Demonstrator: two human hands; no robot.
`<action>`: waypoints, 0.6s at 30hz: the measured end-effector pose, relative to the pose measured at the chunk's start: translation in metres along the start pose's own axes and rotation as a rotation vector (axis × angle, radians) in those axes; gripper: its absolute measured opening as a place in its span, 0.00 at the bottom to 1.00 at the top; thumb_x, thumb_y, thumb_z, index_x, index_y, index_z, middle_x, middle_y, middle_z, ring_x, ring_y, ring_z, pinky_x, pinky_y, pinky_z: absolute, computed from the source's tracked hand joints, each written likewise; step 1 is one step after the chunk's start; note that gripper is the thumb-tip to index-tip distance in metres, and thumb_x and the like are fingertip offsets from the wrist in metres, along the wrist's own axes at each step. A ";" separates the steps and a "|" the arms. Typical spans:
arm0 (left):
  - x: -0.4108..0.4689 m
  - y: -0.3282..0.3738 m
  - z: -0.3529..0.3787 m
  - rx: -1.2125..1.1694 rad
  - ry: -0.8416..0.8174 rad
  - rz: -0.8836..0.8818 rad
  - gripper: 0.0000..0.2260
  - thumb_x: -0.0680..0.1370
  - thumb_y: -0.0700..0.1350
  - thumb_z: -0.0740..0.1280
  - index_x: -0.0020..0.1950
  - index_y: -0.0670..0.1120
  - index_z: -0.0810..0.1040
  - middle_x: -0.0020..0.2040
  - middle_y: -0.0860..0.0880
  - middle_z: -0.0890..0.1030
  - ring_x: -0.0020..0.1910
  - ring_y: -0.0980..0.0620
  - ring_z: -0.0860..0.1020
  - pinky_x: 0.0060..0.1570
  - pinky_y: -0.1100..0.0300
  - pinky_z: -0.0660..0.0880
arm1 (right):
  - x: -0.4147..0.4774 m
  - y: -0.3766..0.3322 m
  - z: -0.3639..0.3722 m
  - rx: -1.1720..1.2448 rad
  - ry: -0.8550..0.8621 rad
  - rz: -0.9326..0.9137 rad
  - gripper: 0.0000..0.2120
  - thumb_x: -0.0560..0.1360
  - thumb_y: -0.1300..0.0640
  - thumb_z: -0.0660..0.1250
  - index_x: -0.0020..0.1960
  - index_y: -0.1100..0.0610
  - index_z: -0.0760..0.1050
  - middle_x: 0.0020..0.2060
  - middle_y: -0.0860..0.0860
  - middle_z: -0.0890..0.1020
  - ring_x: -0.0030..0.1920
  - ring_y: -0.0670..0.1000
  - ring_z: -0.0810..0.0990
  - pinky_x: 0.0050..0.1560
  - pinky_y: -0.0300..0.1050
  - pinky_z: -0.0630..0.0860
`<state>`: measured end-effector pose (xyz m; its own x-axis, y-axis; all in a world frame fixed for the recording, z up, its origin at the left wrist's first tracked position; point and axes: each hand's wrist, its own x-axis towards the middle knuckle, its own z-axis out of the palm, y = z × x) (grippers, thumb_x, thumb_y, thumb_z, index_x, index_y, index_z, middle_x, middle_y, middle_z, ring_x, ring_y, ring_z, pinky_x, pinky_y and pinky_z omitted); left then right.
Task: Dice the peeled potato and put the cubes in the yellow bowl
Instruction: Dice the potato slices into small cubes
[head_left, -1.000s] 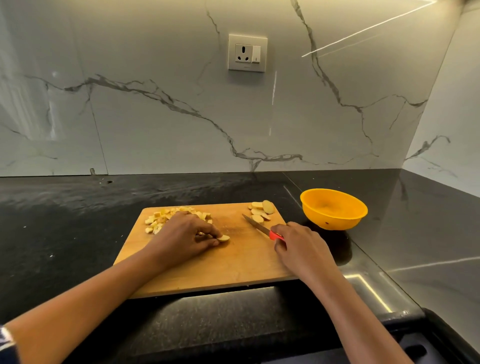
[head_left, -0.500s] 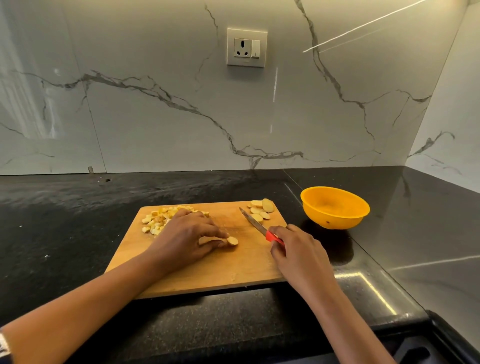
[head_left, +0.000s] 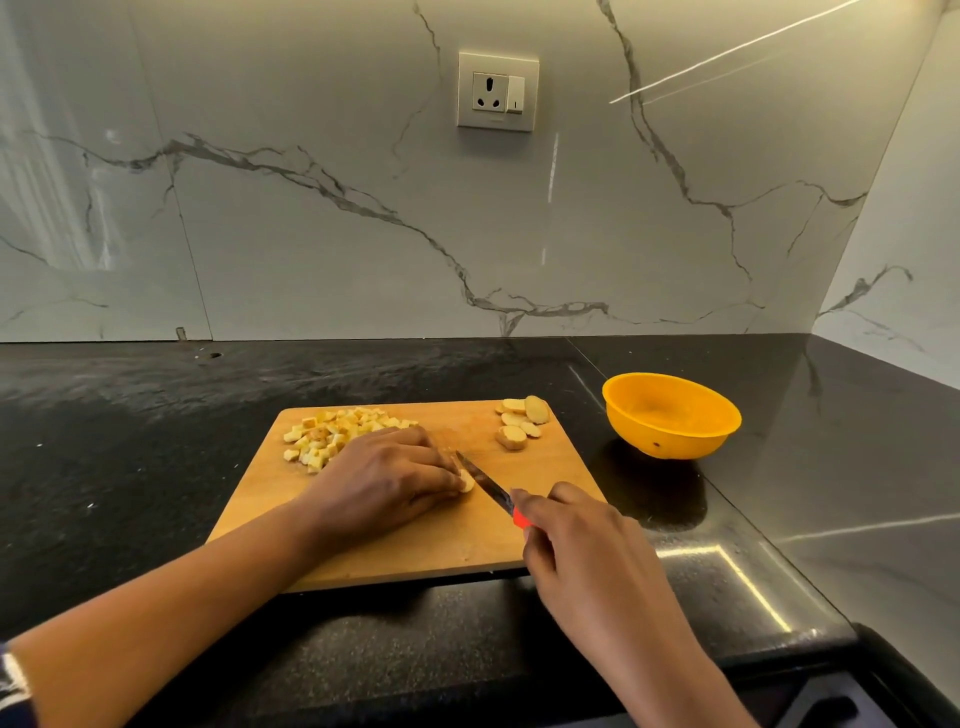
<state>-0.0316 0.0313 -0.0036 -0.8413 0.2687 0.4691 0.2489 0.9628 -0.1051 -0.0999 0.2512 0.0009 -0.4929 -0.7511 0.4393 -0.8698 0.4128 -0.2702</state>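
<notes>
A wooden cutting board (head_left: 363, 551) lies on the black counter. My left hand (head_left: 384, 478) presses a potato slice (head_left: 466, 483) down at the board's middle, fingers curled over it. My right hand (head_left: 587, 556) grips a red-handled knife (head_left: 488, 486), whose blade lies right against that slice. A heap of potato cubes (head_left: 332, 431) sits at the board's far left. Several uncut potato slices (head_left: 519, 422) lie at its far right corner. The yellow bowl (head_left: 670, 415) stands to the right of the board and looks empty.
The black stone counter (head_left: 104, 467) ends at a marble wall with a socket (head_left: 497, 91); a side wall closes in on the right. A dark sink edge (head_left: 893, 675) shows at the bottom right.
My right hand has brought the knife leftward to the slice under my left hand. The slice has shifted slightly toward the board's middle.
</notes>
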 end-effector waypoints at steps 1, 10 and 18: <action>0.000 0.000 0.000 -0.008 0.005 0.004 0.19 0.81 0.56 0.52 0.54 0.54 0.82 0.49 0.56 0.83 0.49 0.57 0.79 0.42 0.63 0.79 | -0.001 -0.001 0.002 0.002 -0.005 0.001 0.21 0.81 0.52 0.55 0.74 0.44 0.62 0.52 0.42 0.71 0.47 0.45 0.75 0.44 0.37 0.72; -0.011 -0.010 0.000 -0.040 -0.058 -0.018 0.19 0.81 0.59 0.52 0.61 0.56 0.78 0.56 0.61 0.81 0.55 0.59 0.76 0.46 0.59 0.79 | -0.001 -0.003 0.007 0.023 -0.032 -0.008 0.22 0.82 0.52 0.55 0.75 0.44 0.60 0.55 0.42 0.70 0.47 0.45 0.75 0.42 0.36 0.70; -0.013 -0.019 -0.004 -0.123 -0.247 -0.045 0.20 0.79 0.60 0.53 0.68 0.56 0.72 0.64 0.62 0.75 0.66 0.63 0.68 0.64 0.57 0.70 | 0.008 -0.006 0.009 -0.080 -0.095 -0.023 0.23 0.82 0.54 0.53 0.76 0.47 0.57 0.57 0.46 0.71 0.49 0.47 0.75 0.45 0.39 0.71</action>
<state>-0.0237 0.0091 -0.0045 -0.9404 0.2394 0.2417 0.2528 0.9672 0.0256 -0.0982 0.2380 -0.0018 -0.4717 -0.8047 0.3605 -0.8818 0.4316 -0.1901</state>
